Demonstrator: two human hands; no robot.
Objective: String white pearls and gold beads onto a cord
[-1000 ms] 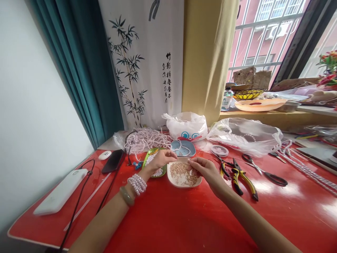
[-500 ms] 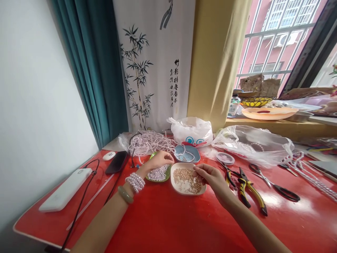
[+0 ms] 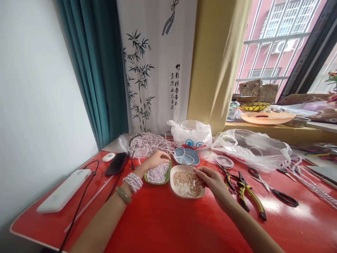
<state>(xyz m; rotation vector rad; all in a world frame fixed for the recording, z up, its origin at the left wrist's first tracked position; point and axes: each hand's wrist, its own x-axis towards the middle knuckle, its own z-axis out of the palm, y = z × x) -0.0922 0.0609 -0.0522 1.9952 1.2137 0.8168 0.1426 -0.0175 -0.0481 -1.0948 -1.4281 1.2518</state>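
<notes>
My left hand (image 3: 157,159) is above a green dish (image 3: 168,177) filled with white pearl beads (image 3: 157,174). Its fingers point down and inward, pressed together; anything between them is too small to make out. Strands of white pearls (image 3: 133,182) and a green bangle (image 3: 123,195) circle that wrist. By the right rim of a cream dish (image 3: 181,194) is my right hand (image 3: 207,176), thumb and forefinger pinched on something I cannot make out, the other fingers curled beneath. Small gold beads (image 3: 184,177) and some clear ones lie in the cream dish.
Behind are a blue dish (image 3: 193,156) with pearl strands, a pile of strung pearls (image 3: 155,142) and white plastic bags (image 3: 191,133). Pliers (image 3: 249,195), scissors (image 3: 273,189) and a spool (image 3: 224,162) lie right. A phone (image 3: 116,163), white power bank (image 3: 63,191) and cables lie left.
My left hand has drawn slightly left, away from the cream dish and over the pearl beads. My right hand keeps its pinch by the cream dish. The view has tilted slightly.
</notes>
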